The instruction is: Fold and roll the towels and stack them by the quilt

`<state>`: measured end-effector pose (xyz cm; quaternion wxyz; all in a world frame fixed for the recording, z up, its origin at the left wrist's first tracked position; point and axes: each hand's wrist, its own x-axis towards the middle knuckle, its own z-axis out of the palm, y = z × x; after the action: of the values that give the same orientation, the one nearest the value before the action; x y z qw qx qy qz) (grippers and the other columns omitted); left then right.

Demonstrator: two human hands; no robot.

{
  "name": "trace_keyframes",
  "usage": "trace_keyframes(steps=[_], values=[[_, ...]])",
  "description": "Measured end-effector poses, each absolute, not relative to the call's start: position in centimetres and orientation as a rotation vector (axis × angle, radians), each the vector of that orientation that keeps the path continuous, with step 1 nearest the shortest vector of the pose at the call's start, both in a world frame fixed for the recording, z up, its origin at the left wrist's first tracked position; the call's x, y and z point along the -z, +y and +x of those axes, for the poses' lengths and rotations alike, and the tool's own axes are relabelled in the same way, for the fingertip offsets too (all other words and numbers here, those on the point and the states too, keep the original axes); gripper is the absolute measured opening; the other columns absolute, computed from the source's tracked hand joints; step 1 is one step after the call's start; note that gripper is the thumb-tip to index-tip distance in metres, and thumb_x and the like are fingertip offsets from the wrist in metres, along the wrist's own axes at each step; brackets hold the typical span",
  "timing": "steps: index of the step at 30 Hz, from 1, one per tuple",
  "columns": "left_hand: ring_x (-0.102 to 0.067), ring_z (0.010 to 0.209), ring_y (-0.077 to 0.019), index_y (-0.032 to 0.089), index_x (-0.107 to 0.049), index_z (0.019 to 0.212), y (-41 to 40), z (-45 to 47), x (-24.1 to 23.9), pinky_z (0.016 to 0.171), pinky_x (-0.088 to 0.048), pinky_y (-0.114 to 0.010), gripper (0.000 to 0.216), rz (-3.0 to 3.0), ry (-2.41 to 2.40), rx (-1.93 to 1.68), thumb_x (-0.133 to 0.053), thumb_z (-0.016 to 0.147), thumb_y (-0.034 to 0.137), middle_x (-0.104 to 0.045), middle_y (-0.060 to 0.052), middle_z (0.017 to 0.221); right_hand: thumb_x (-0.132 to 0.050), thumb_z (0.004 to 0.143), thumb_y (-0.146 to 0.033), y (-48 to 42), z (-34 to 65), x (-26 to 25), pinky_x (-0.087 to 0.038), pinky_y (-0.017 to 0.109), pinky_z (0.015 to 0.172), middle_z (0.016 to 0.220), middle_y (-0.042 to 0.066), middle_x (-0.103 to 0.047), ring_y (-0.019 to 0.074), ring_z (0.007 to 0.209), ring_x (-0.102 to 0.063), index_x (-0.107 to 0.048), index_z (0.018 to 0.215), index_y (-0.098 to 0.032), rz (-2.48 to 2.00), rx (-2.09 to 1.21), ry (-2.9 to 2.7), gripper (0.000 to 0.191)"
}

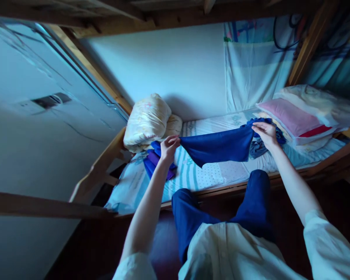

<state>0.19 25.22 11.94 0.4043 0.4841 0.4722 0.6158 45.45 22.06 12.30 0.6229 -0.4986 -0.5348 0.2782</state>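
A dark blue garment [220, 146] hangs stretched above the bed's striped sheet [189, 175]. My left hand [169, 147] pinches its left corner and my right hand [266, 134] grips its right end, both closed on the cloth. Under my left hand lies a small stack of folded blue and purple cloths [151, 163]. Beside my right hand sits a crumpled heap of blue and grey clothes [259, 147].
A bundled pale quilt [147, 120] sits at the bed's left end. Folded pink and white bedding [300, 116] is piled at the right. The wooden bed rail [239, 186] runs in front of my knees, with a post at the left [102, 167].
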Motion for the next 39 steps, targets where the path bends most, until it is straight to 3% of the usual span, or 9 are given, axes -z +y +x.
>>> trace_keyframes(steps=[7, 12, 21, 26, 31, 39], values=[[-0.067, 0.073, -0.0189, 0.013, -0.078, 0.091, 20.9, -2.0, -10.5, 0.066, -0.053, -0.029, 0.068, 1.228, 1.234, -1.381, -0.096, 0.043, 0.057, -0.074, -0.007, 0.079, -0.087, 0.068, -0.055, 18.3, 45.1, -9.4, -0.06, 0.038, 0.086, 0.096, 0.01, -0.08, 0.0246, 0.092, -0.075, -0.079, 0.094, -0.019, -1.281, -0.665, -1.283, 0.045], [-0.067, 0.068, -0.0184, 0.014, -0.079, 0.087, 17.3, -2.9, -7.6, 0.066, -0.055, -0.031, 0.067, 1.064, 1.333, -1.334, -0.096, 0.042, 0.06, -0.075, -0.008, 0.079, -0.088, 0.063, -0.06, 15.7, 44.0, -7.2, -0.061, 0.038, 0.084, 0.095, 0.011, -0.081, 0.0254, 0.089, -0.076, -0.081, 0.09, -0.018, -1.351, -0.724, -1.242, 0.051], [-0.072, 0.081, -0.0256, 0.018, -0.081, 0.077, 13.2, -5.2, -2.6, 0.072, -0.055, -0.033, 0.048, 0.988, 1.492, -1.272, -0.098, 0.044, 0.049, -0.078, -0.011, 0.083, -0.088, 0.061, -0.062, 14.1, 43.6, -4.3, -0.062, 0.039, 0.082, 0.087, 0.01, -0.081, 0.0261, 0.086, -0.077, -0.082, 0.089, -0.018, -1.479, -0.824, -1.22, 0.052], [-0.066, 0.064, -0.0217, 0.019, -0.081, 0.071, 16.1, -5.1, -0.1, 0.06, -0.051, -0.032, 0.047, 1.002, 1.449, -1.222, -0.098, 0.039, 0.049, -0.074, -0.009, 0.067, -0.088, 0.057, -0.063, 17.4, 43.0, -2.9, -0.06, 0.038, 0.08, 0.089, 0.01, -0.08, 0.025, 0.085, -0.074, -0.081, 0.086, -0.018, -1.527, -0.896, -1.236, 0.054], [-0.06, 0.06, -0.0172, 0.015, -0.08, 0.075, 23.2, -4.0, -1.0, 0.059, -0.044, -0.028, 0.054, 1.055, 1.458, -1.256, -0.096, 0.036, 0.049, -0.071, -0.006, 0.063, -0.089, 0.05, -0.058, 24.1, 41.1, -2.6, -0.057, 0.037, 0.079, 0.087, 0.009, -0.078, 0.0236, 0.083, -0.071, -0.076, 0.082, -0.016, -1.503, -0.953, -1.186, 0.054], [-0.064, 0.076, -0.0205, 0.022, -0.08, 0.082, 31.0, -4.2, -3.4, 0.067, -0.044, -0.029, 0.026, 1.309, 1.505, -1.626, -0.087, 0.062, 0.037, -0.075, -0.008, 0.08, -0.08, 0.065, -0.057, 31.3, 40.7, -2.3, -0.055, 0.031, 0.078, 0.094, 0.006, -0.075, 0.0188, 0.086, -0.068, -0.073, 0.097, -0.018, -1.343, -0.73, -1.267, 0.051]])
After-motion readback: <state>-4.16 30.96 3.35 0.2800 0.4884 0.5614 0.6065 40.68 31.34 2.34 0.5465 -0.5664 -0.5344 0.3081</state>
